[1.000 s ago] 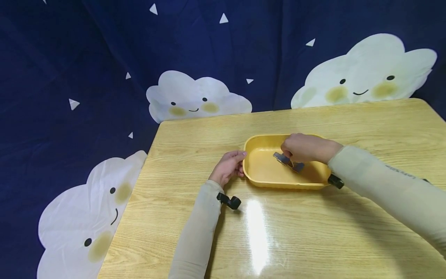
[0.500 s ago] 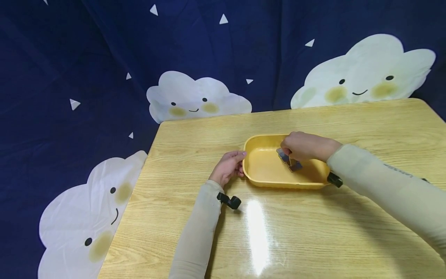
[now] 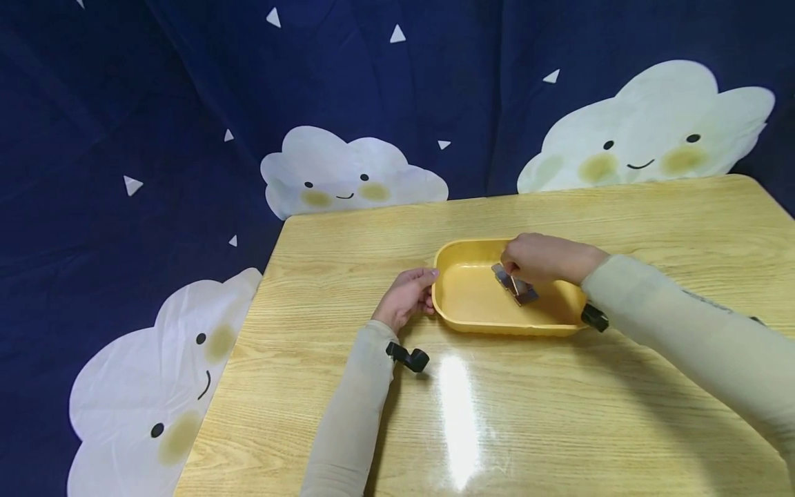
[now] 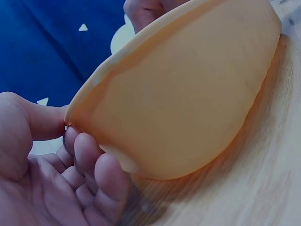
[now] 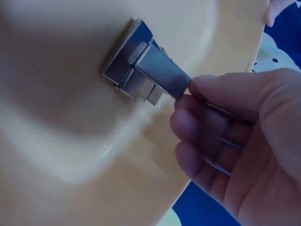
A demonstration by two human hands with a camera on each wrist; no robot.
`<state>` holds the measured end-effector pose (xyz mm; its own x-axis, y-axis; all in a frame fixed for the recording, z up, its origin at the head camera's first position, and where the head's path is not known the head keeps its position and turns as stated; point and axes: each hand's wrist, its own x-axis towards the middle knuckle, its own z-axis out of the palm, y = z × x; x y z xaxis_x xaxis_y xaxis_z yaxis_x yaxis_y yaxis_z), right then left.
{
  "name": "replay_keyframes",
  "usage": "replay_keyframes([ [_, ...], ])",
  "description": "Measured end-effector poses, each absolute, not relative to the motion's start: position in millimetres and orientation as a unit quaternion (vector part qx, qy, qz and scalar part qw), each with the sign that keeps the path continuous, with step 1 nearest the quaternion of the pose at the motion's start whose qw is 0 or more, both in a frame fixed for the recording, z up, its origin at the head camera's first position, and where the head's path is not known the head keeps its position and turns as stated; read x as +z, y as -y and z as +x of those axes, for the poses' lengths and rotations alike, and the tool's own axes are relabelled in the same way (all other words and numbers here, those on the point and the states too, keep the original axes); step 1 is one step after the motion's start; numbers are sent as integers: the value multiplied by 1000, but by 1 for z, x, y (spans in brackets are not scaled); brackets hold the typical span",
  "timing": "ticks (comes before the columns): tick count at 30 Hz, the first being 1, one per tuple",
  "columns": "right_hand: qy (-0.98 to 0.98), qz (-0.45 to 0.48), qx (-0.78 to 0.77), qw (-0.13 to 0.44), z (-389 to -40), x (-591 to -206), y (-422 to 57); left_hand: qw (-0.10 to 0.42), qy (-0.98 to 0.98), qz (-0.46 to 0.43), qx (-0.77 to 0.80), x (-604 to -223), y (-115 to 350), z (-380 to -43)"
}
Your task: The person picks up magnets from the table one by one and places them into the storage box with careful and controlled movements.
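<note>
A yellow plastic tray (image 3: 462, 293) with rounded corners sits on the wooden table. At its left end my left hand (image 3: 406, 298) pinches the rim, thumb at the top and curled fingers (image 4: 110, 172) under the outer side. Inside the tray lies a small cluster of flat, shiny metal rectangles (image 5: 134, 52), partly overlapping each other. My right hand (image 3: 546, 259) reaches over the far side. In the right wrist view, my thumb and index finger pinch the end of one metal rectangle (image 5: 163, 70), which slants up from the cluster. Its other end overlaps the pieces below.
The wooden table (image 3: 348, 255) extends around the tray, with a bright light reflection in front. A dark blue curtain (image 3: 373, 76) with smiling clouds hangs behind and to the left. Black wrist cameras (image 3: 410, 357) are strapped over both sleeves.
The metal cluster has turned slightly and shifted a little right in the tray. My right hand has risen slightly, uncovering more of the pinched piece. The left hand keeps its place on the rim.
</note>
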<state>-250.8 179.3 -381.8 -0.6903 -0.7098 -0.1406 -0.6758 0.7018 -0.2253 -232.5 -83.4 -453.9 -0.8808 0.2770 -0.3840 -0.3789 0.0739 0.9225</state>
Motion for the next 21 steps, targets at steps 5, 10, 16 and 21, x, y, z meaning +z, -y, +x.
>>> replay_keyframes([
  [5, -916, -375, -69, 127, -252, -382, -179, 243, -694, -38, 677, -454, 84, -233],
  [10, -915, -374, -63, 136, -252, -382, -179, 246, -693, -36, 677, -453, 84, -232],
  [16, -911, -370, -72, 169, -251, -380, -180, 245, -692, -36, 678, -453, 84, -232],
  [21, -903, -368, -64, 214, -250, -378, -179, 245, -692, -40, 678, -453, 83, -232],
])
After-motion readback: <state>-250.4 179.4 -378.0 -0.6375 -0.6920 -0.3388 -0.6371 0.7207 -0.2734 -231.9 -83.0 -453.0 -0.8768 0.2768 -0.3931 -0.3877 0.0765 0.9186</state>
